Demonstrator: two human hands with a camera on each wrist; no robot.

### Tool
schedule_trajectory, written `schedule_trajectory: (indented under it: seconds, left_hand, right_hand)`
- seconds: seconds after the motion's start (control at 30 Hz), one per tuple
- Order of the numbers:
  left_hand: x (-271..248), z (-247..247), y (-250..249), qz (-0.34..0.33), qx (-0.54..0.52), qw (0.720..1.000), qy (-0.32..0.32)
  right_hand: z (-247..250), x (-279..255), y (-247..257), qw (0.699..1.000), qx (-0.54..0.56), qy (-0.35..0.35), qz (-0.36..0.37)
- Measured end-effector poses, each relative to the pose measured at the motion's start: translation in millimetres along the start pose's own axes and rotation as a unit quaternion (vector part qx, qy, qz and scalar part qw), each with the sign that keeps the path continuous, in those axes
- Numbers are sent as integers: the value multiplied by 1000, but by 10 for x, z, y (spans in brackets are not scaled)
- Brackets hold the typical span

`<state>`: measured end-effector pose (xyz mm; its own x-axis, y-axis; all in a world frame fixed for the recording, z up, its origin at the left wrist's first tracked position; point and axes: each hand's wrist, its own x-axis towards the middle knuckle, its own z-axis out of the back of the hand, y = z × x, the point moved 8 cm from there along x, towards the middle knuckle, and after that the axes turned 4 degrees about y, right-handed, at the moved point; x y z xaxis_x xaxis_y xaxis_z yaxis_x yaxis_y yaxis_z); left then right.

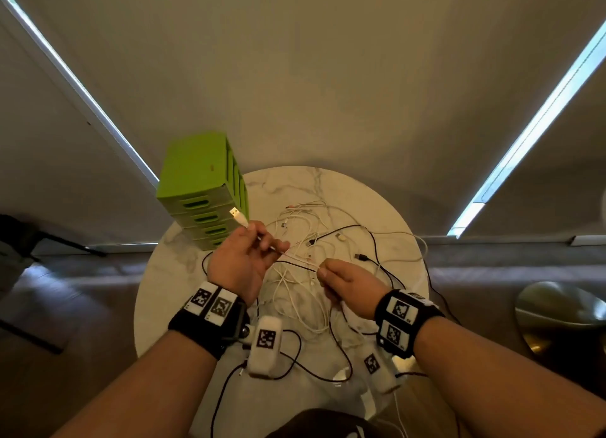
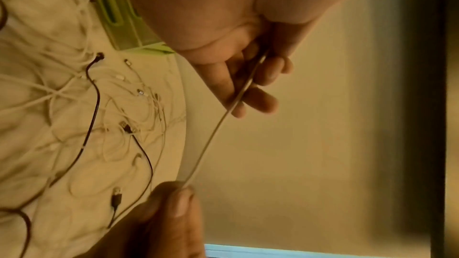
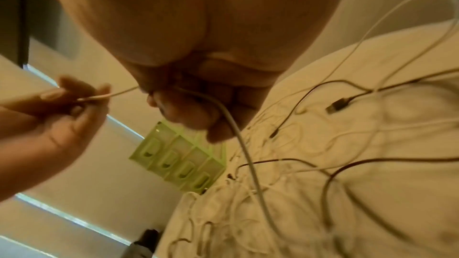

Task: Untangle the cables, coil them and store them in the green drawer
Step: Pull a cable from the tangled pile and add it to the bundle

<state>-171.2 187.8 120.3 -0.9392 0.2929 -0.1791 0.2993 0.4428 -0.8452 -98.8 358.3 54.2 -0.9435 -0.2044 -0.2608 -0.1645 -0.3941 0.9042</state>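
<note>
Above the round marble table (image 1: 377, 204) my left hand (image 1: 249, 254) grips a white cable (image 1: 296, 257) near its USB plug (image 1: 237, 216), which sticks out past my fingers toward the green drawer unit (image 1: 200, 188). My right hand (image 1: 341, 281) pinches the same white cable (image 2: 211, 140) a short way along, so a straight stretch runs between the hands. From my right fist the cable (image 3: 246, 154) drops to the tangle of white and black cables (image 1: 314, 240) on the table. The green drawer unit (image 3: 183, 170) shows its drawers shut.
The green drawer unit stands at the table's back left edge. Loose cable loops hang over the table's near and right rims (image 1: 436, 293). A round metal stool (image 1: 560, 309) sits on the floor at the right. Dark furniture (image 1: 39, 237) stands at the left.
</note>
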Motion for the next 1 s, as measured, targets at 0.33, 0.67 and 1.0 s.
schedule_trajectory:
  seconds: [0.33, 0.67, 1.0]
  left_hand:
    - [148, 158, 250, 37, -121, 990, -67]
    - [72, 457, 240, 4, -115, 979, -168]
    - [78, 460, 406, 67, -19, 989, -131]
  right_hand:
    - [639, -404, -845, 957, -215, -170, -92]
    - [47, -665, -1429, 970, -49, 133, -199]
    - [878, -174, -1913, 915, -134, -193, -329]
